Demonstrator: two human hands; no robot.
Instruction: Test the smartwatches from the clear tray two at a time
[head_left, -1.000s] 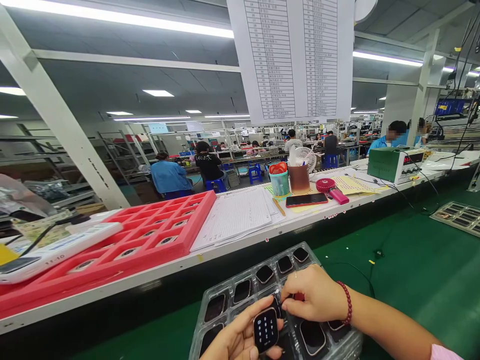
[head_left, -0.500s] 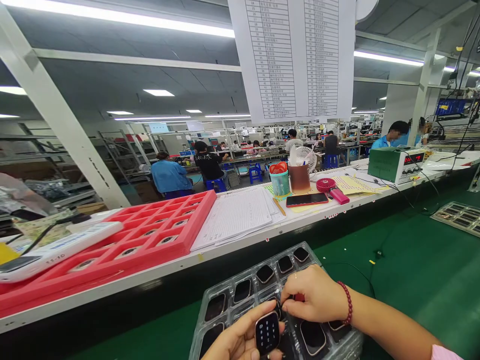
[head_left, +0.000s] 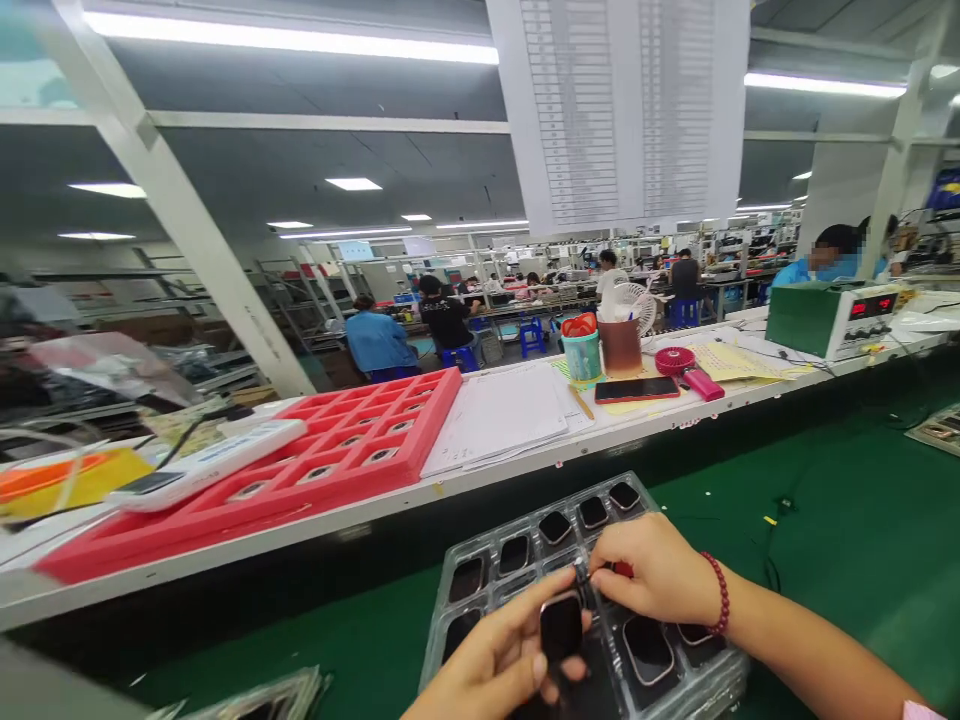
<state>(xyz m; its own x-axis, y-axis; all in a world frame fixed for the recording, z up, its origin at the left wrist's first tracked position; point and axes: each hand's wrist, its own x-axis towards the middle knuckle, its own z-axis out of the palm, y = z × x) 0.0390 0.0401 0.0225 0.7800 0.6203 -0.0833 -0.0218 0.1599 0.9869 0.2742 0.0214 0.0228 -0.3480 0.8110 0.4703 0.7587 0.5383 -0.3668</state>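
My left hand (head_left: 499, 650) is wrapped round a smartwatch (head_left: 561, 627) with a rounded square face, which has no strap in sight. Its screen is dark and tilts up toward me. Just beyond the watch's top right corner, my right hand (head_left: 656, 570) has thumb and forefinger pinched together; what they grip is too small or hidden. A bit of red shows under its curled fingers. Both hands are over a clear plastic tray (head_left: 433, 640), where several watch faces such as this watch (head_left: 647, 648) sit in separate compartments. The hands cover the tray's middle.
Beyond the green work surface (head_left: 375, 640), a raised white shelf carries a red foam tray (head_left: 442, 420), papers (head_left: 502, 415), a phone (head_left: 636, 390), a pink fan (head_left: 673, 360) and a green instrument box (head_left: 802, 318). Another tray (head_left: 270, 700) pokes in at bottom left. Several people sit farther back.
The watch screen has gone from showing rows of light characters to dark. My view has swung left, so the scene sits farther right. Both hands keep nearly the same pose at the tray.
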